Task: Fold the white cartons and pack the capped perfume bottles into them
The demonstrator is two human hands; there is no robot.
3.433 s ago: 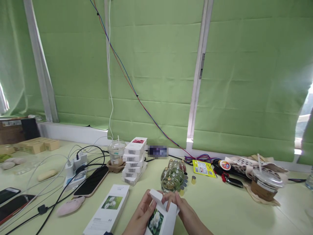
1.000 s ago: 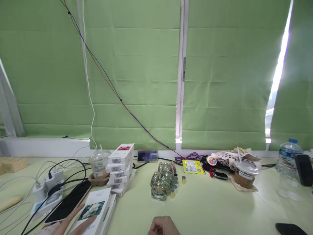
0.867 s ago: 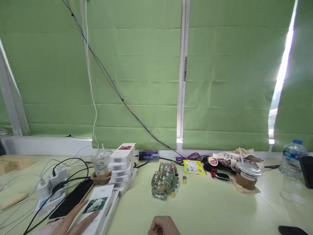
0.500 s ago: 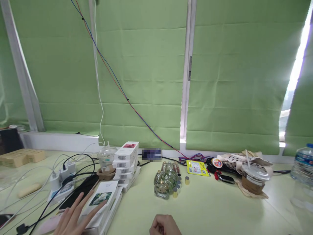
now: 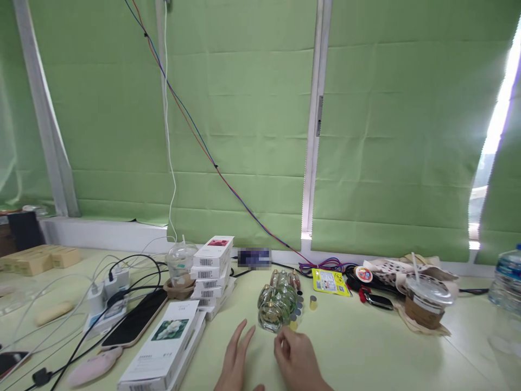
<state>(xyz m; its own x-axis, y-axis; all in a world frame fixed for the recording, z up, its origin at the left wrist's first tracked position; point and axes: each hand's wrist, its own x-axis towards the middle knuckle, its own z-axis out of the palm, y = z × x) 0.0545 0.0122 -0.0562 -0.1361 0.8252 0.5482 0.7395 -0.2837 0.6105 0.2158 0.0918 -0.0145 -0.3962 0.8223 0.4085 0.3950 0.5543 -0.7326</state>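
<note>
Tabletop: 2 cups; 1 bottle cluster near left hand (grip wide) and right hand (grip unclear).

The bottom edge of my view cuts off the hand behind my left fingers and leaves just the thumb's tip. My right fingers curl inward, so I cannot tell whether they pinch anything; they partly cover a small yellow-gold cylindrical cap. Just ahead of them, the front rounded clear-glass bottles hide parts of those behind. Left of my fingers, a flat white cardboard box with a white-flower picture bears print too small to read. Beyond the bottles, a dark rectangular object is pixelated. Far right of my fingers, a clear plastic water bottle is cut off.
</note>
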